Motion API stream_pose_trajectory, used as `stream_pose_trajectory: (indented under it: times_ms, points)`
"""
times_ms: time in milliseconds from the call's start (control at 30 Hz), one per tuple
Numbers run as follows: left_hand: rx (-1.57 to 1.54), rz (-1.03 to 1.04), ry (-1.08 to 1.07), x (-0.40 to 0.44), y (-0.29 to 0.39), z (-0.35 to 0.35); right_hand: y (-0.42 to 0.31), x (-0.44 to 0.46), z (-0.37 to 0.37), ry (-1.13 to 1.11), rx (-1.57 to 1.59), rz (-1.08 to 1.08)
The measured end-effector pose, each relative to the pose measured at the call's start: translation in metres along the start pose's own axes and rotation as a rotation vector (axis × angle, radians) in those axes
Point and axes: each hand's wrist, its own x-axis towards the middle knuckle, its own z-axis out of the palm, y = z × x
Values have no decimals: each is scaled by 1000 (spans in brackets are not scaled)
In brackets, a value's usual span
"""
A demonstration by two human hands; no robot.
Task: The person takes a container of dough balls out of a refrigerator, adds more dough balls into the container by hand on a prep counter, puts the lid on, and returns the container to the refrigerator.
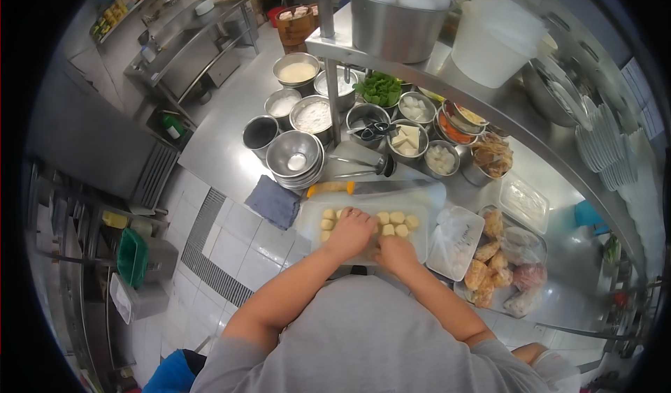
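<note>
Our left hand (353, 231) and right hand (395, 253), close together, partly hide dough-like pieces (396, 217); their grip we cannot tell.

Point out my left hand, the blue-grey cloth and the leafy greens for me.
Left hand (354, 229): head view, back of the hand.
Blue-grey cloth (273, 202): head view, upper face.
Leafy greens (378, 90): head view, middle leaves.

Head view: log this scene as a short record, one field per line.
Work surface: pale tray or board on a metal counter
On it: small yellowish pieces, grouped either side of the hands
Left hand: lowered over the surface; any hold hidden
Right hand: beside the left, nearer the body; any hold unclear
Left of board: folded blue-grey cloth
Beyond cloth: stacked metal bowls
Overhead: metal shelf bearing a metal pot
</note>
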Motion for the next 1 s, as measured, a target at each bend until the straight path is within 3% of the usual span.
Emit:
stream_pose_trajectory:
  times_ms: [33,233,300,433,500,800,1000]
  points:
    - [-11,-49,-77,4,0,1,2,-1,0,6,3,6]
    - [-87,-67,-38,-16,-2,-1,1,-6,16,126,217,-136]
    - [-108,-84,-102,-23,-3,-4,-1,-3,20,-19,426,-189]
    - [-88,-26,-232,-42,2,-36,5,-2,8,-78,560,-151]
    - [-143,-28,-163,-50,8,-38,12,7,4,516,236,-281]
    - [-146,-215,3,-62,10,-24,4,48,7,464,-300,-289]
    - [-158,-304,60,-65,7,-21,14,55,18,417,-199,-444]
